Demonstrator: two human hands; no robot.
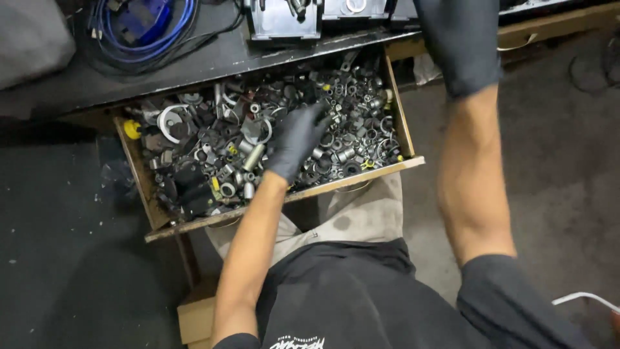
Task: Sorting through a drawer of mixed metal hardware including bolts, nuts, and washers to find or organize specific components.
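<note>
Black nitrile on both hands. Nearest the camera: dark shirt and tan trousers, forearms bare.

Left hand (296,141) is down in the open wooden drawer (361,176), fingers spread and curled into the pile of metal parts (336,129). It's touching them, but I can't tell whether anything is pinched, since the palm faces down and hides the grip. The pile is bushings, sleeves, rings and washers, mostly grey steel. A short steel sleeve (253,157) lies just left of that hand; a white ring (169,123) and a yellow cap (132,129) sit well off to its left, at the drawer's far-left corner.

Right hand (462,45) is raised past the drawer's right wall, over the black table (213,58) edge. Only the back of the glove shows, so whether it is closed or slack can't be told.

Beyond the hands: grey metal boxes (284,19) on the table and a blue cable coil (145,29) far left.

Step, as I read it: rummaging through the parts. The next move needs fingertips to isolate one piece from the tangle and lift it without dragging its neighbours.
</note>
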